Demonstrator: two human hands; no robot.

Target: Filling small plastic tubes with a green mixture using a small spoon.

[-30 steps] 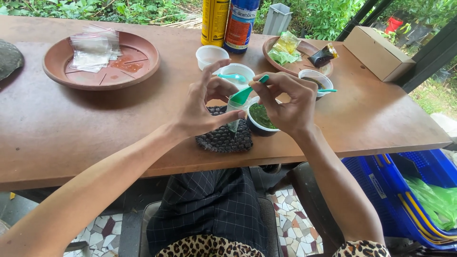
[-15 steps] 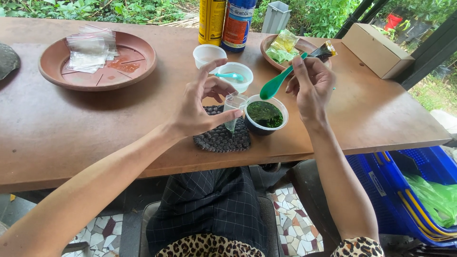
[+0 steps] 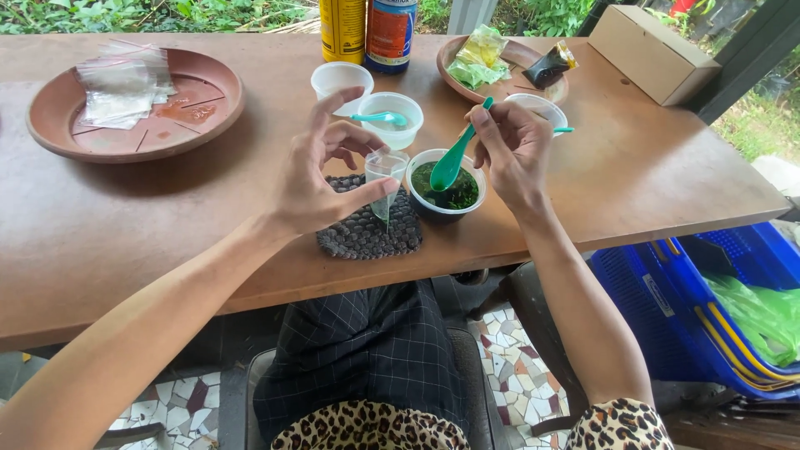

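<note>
Left hand: I am pinching my left hand (image 3: 321, 171) on the rim of a small clear bag (image 3: 385, 179), thumb and bent fingers gripping it while the forefinger is sticking up free.
Clear bag: it is hanging open-mouthed from my fingers, just left of the bowl of green stuff (image 3: 444, 185) and over the woven mat (image 3: 367, 221).
Right hand: I am curling my right hand (image 3: 512, 150) around the handle of a green spoon (image 3: 454, 160), fingertips closed on it.
Green spoon: it is slanting down with its scoop resting in the bowl of green stuff.
Bowl of green stuff: it is sitting on the wooden table (image 3: 100, 225), touching the right edge of the mat.
Behind the bowl: a white cup with a pale blue spoon (image 3: 390, 119) is standing there, an empty white cup (image 3: 342, 82) further back and left.
Far left of the bowl: a brown plate (image 3: 137, 104) is holding a pile of clear bags.
Back right of the bowl: another brown plate (image 3: 504, 62) is carrying yellow-green packets, a cardboard box (image 3: 652, 52) beyond it.
</note>
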